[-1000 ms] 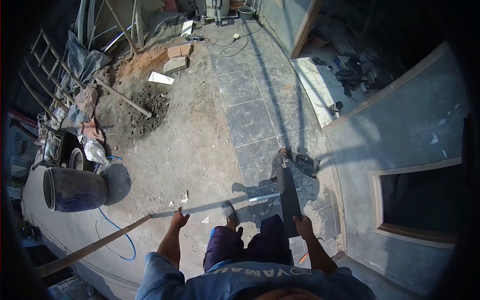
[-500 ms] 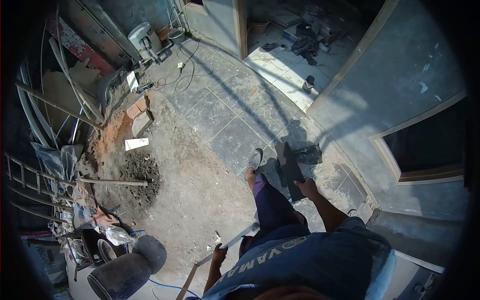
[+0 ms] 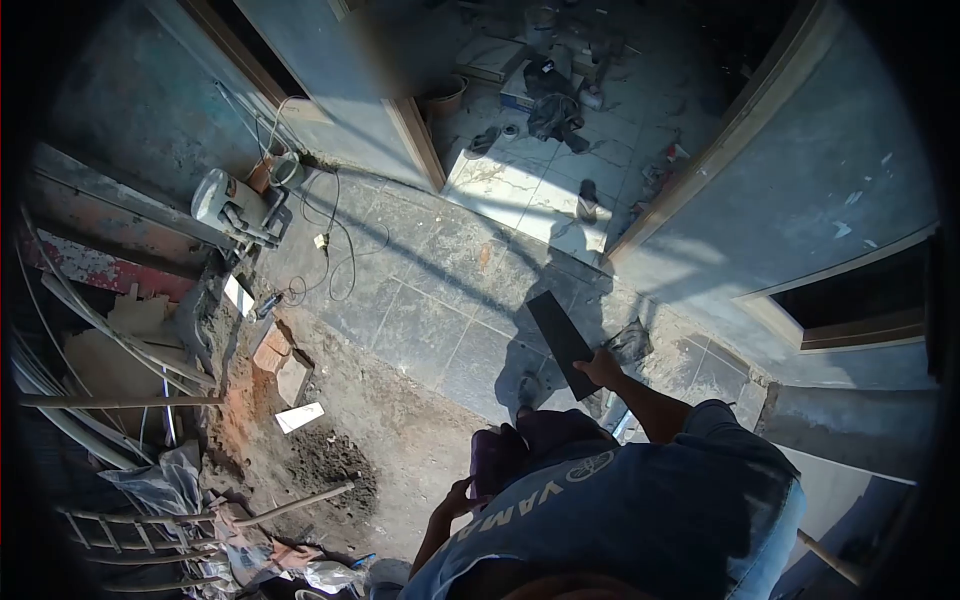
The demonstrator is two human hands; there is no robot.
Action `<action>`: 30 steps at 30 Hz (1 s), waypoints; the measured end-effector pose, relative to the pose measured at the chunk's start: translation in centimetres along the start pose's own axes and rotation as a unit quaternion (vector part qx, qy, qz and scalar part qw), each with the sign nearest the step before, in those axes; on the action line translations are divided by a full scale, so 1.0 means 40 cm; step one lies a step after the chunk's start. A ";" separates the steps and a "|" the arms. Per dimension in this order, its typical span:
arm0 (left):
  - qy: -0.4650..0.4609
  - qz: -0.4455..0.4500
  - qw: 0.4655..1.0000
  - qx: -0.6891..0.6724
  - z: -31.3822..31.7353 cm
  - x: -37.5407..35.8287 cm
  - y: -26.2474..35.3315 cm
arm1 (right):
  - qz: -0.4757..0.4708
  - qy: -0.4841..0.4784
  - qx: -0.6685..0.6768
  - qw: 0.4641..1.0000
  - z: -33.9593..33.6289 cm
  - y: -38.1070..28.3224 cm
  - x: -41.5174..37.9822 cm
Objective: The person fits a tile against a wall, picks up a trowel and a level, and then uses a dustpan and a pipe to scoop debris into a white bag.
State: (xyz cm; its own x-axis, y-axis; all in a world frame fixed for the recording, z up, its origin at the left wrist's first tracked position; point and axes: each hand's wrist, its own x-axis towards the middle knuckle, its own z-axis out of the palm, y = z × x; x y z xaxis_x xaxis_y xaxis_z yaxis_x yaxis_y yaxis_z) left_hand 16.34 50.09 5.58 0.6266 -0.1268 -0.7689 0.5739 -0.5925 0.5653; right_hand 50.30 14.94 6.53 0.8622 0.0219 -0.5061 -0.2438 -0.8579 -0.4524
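My right hand (image 3: 602,371) grips the near end of a long, narrow dark tile strip (image 3: 560,345), which is held out over the paved floor. Its thumb lies across the strip's surface. My left hand (image 3: 458,497) is low beside my thigh, by the purple trouser leg (image 3: 495,460); its fingers are too dark to make out. Below the strip is the grey tiled floor (image 3: 420,320). A crumpled dark plastic bag (image 3: 630,343) lies just right of my right hand.
A doorway with a white tiled floor (image 3: 500,195) opens ahead. A water pump (image 3: 228,205) and a loose cable (image 3: 340,255) are at upper left. Dug soil (image 3: 330,470), broken bricks (image 3: 272,350), a wooden handle (image 3: 300,503) and a bamboo ladder (image 3: 130,535) lie left.
The view has shifted and turned, and I have stepped forward on the paving. The tile strip stays in my right hand, now angled differently. My left hand has come closer to my leg.
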 end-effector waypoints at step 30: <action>0.728 0.332 0.599 -0.039 -2.001 1.036 1.617 | 0.068 0.094 0.074 0.990 -0.712 -0.470 1.415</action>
State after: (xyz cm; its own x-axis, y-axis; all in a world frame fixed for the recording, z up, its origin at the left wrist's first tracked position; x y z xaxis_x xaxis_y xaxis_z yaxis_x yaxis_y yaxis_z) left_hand 121.63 70.18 34.19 0.4930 0.5480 0.6757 -0.0690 -0.7496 0.6582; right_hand 116.33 17.67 7.31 0.8809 -0.1979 -0.4300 -0.4144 -0.7613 -0.4986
